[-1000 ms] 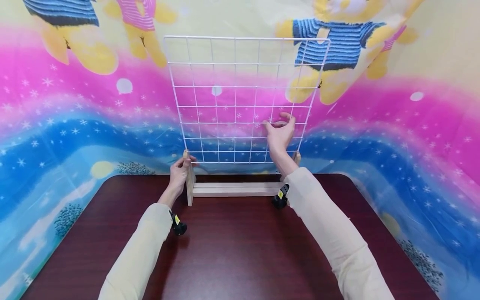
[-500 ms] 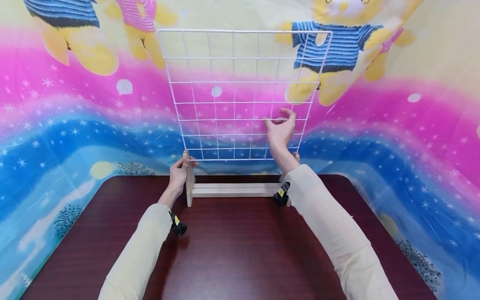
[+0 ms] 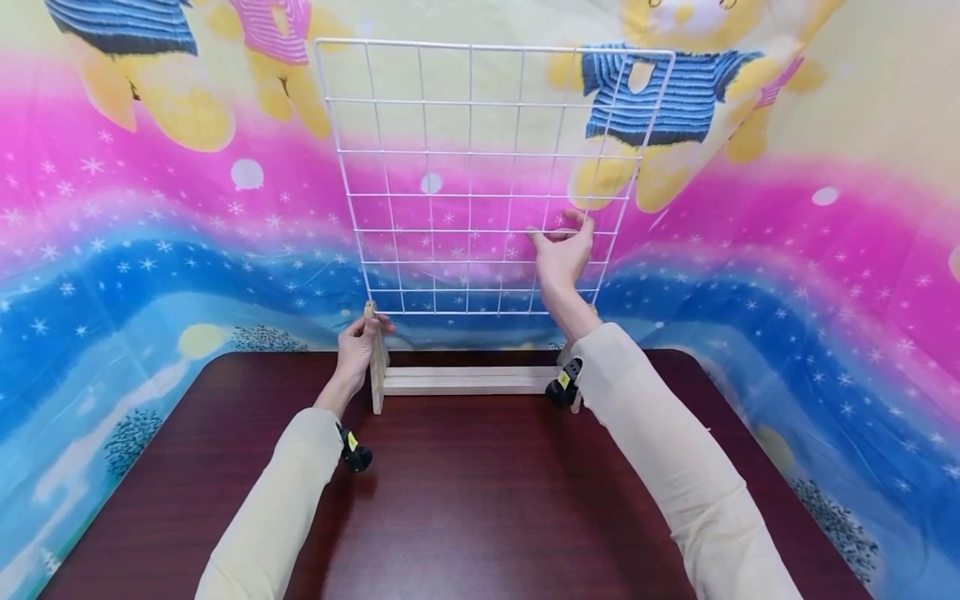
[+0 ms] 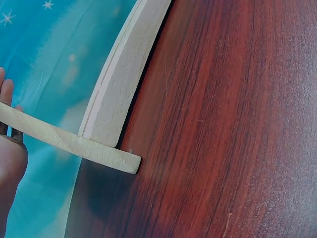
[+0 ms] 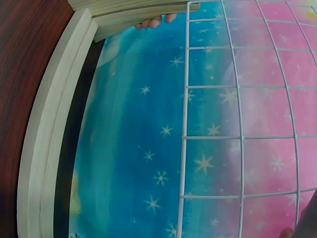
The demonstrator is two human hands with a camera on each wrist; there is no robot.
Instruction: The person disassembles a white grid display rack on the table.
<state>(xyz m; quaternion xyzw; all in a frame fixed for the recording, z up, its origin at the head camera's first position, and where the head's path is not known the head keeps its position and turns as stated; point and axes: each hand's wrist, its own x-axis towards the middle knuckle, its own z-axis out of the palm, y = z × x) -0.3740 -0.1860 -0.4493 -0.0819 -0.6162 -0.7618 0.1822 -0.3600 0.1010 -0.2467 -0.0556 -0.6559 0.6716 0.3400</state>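
Note:
A white wire grid panel point(image 3: 471, 152) stands nearly upright above a pale wooden stand point(image 3: 468, 381). My right hand point(image 3: 566, 258) grips the grid's wires right of the middle, thumb and fingers apart. My left hand point(image 3: 356, 350) holds the top of the stand's left upright, thumb on the near side, fingers behind. In the left wrist view that upright point(image 4: 59, 141) meets the long crossbar point(image 4: 116, 84). The right wrist view has the grid's bottom wire point(image 5: 184, 137) well above the crossbar point(image 5: 49, 119), near the upright's upper end. My right forearm covers much of the right upright.
The stand rests on a dark red-brown table point(image 3: 450, 500) towards its back edge. Behind it hangs a cloth backdrop point(image 3: 750, 275) with bears and snowflakes, close behind the grid. Small black cameras point(image 3: 355, 454) sit on both wrists.
The grid has risen steadily, its top edge and bottom wire both higher now. My right hand has moved up with it. My left hand and the stand have barely moved.

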